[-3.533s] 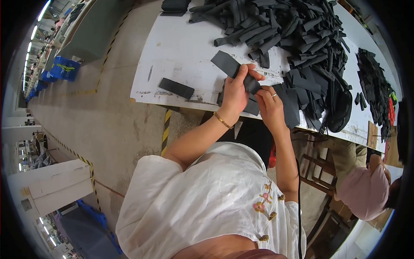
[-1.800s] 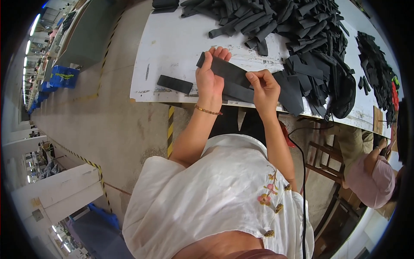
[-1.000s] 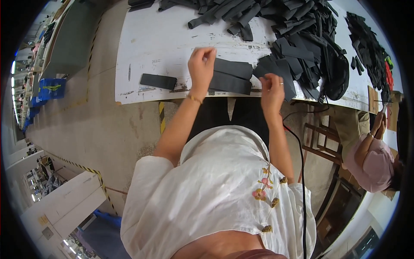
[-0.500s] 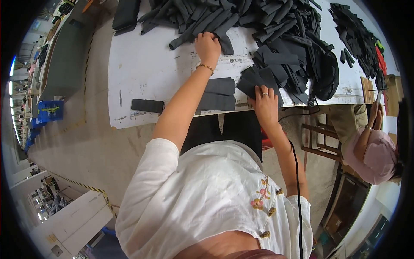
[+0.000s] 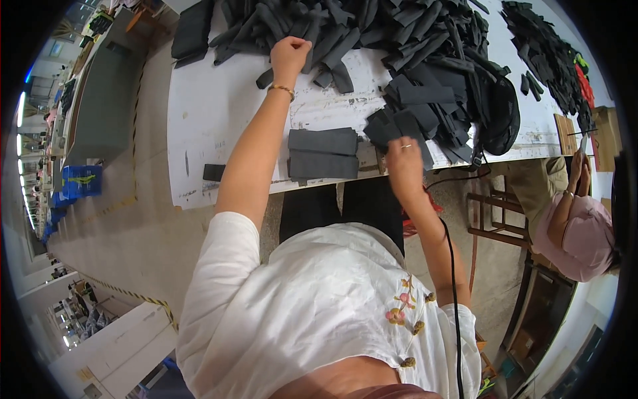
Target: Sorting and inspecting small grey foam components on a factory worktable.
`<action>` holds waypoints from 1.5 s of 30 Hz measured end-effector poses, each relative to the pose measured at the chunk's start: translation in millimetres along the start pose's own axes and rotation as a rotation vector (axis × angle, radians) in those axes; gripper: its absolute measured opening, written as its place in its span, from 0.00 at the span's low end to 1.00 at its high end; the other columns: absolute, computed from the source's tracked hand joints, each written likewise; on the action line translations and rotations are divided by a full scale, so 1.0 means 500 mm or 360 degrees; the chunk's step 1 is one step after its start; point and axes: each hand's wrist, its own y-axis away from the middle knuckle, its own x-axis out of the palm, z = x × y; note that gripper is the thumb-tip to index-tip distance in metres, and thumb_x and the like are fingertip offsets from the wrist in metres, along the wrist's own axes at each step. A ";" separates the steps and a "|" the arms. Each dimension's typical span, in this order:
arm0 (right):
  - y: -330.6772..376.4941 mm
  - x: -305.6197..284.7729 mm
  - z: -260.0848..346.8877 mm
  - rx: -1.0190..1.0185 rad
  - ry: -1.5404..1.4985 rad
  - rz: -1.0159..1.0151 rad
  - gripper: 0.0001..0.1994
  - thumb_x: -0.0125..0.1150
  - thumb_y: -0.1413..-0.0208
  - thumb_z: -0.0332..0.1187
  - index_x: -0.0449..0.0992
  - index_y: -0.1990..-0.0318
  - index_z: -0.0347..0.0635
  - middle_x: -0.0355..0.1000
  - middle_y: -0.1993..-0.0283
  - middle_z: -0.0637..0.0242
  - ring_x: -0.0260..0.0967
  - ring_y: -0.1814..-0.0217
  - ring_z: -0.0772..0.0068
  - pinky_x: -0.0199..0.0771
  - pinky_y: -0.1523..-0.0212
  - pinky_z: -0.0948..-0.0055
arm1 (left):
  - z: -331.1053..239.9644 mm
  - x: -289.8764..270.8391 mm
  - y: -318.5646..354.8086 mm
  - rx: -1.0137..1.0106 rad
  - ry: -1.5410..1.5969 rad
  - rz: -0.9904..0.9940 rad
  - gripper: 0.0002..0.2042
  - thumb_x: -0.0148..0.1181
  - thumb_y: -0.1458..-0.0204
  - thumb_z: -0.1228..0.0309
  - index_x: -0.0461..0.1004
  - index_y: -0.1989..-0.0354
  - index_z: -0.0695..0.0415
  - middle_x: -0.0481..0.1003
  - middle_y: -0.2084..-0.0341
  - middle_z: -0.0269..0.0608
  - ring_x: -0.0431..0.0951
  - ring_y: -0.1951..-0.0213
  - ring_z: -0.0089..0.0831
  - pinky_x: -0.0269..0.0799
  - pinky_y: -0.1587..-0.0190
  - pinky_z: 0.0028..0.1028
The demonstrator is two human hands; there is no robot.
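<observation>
A large heap of dark grey fabric strips (image 5: 339,46) covers the far part of the white table. At its near edge my left hand (image 5: 289,58) is closed, thumb and fingers pinching a dark fabric strip (image 5: 310,54). My right hand (image 5: 404,163), a ring on one finger, hovers by the near edge of fanned flat dark fabric pieces (image 5: 399,126); motion smears its fingers, so their grip is unclear. Between my arms, flat fabric pieces (image 5: 323,154) lie in two rows at the table's front edge. My left forearm partly covers another small dark piece (image 5: 212,172).
The white table (image 5: 199,113) runs along my front. A black bag (image 5: 502,110) with a cord stands right of the heap. Beyond it lies another dark pile (image 5: 548,63). A person in pink (image 5: 578,233) sits at the right near a wooden stool (image 5: 495,216).
My left hand has moved left and slightly farther away along the heap's edge. My right hand has drawn back slightly toward me from the fanned pieces. The two rows now show more fully.
</observation>
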 end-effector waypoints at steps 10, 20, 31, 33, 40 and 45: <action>-0.100 -0.073 0.070 0.0426 -0.1294 -0.0190 0.17 0.66 0.50 0.30 0.67 0.55 0.36 0.65 0.59 0.54 0.66 0.61 0.56 0.67 0.60 0.65 | 0.004 -0.061 0.205 -0.0976 0.1945 0.0039 0.11 0.60 0.42 0.65 0.75 0.64 0.62 0.78 0.68 0.43 0.80 0.68 0.35 0.77 0.67 0.31; -0.094 -0.107 0.167 0.0446 -0.1806 -0.0064 0.20 0.65 0.47 0.28 0.68 0.47 0.37 0.72 0.57 0.54 0.71 0.55 0.62 0.71 0.55 0.66 | -0.050 -0.111 0.316 -0.1120 0.2676 0.0429 0.15 0.45 0.45 0.81 0.64 0.48 0.63 0.70 0.48 0.52 0.67 0.40 0.53 0.65 0.38 0.51; -0.094 -0.064 0.181 -0.0163 -0.1016 -0.0138 0.27 0.66 0.51 0.26 0.68 0.41 0.41 0.69 0.56 0.58 0.65 0.54 0.55 0.65 0.53 0.62 | -0.086 -0.112 0.356 -0.1260 0.2476 0.0481 0.17 0.48 0.38 0.67 0.67 0.47 0.67 0.72 0.48 0.56 0.74 0.49 0.48 0.67 0.40 0.43; -0.094 -0.062 0.175 -0.0228 -0.0919 -0.0080 0.27 0.66 0.52 0.26 0.68 0.41 0.42 0.69 0.55 0.59 0.65 0.52 0.56 0.64 0.52 0.62 | -0.083 -0.126 0.355 -0.1324 0.2370 0.0537 0.17 0.51 0.38 0.63 0.70 0.49 0.65 0.74 0.51 0.53 0.75 0.50 0.43 0.70 0.45 0.40; -0.094 -0.068 0.151 -0.0312 -0.0784 -0.0002 0.26 0.65 0.52 0.29 0.69 0.42 0.41 0.69 0.55 0.60 0.65 0.52 0.57 0.63 0.52 0.62 | -0.085 -0.125 0.354 -0.1060 0.2262 0.0428 0.14 0.61 0.43 0.66 0.73 0.55 0.64 0.77 0.62 0.40 0.75 0.58 0.28 0.73 0.57 0.27; -0.097 -0.092 0.155 -0.0370 -0.0791 -0.0005 0.27 0.66 0.53 0.29 0.70 0.42 0.43 0.69 0.54 0.59 0.65 0.51 0.57 0.64 0.52 0.62 | -0.071 -0.124 0.342 -0.1157 0.2041 0.0348 0.12 0.57 0.42 0.69 0.73 0.53 0.62 0.75 0.53 0.49 0.77 0.57 0.33 0.76 0.56 0.30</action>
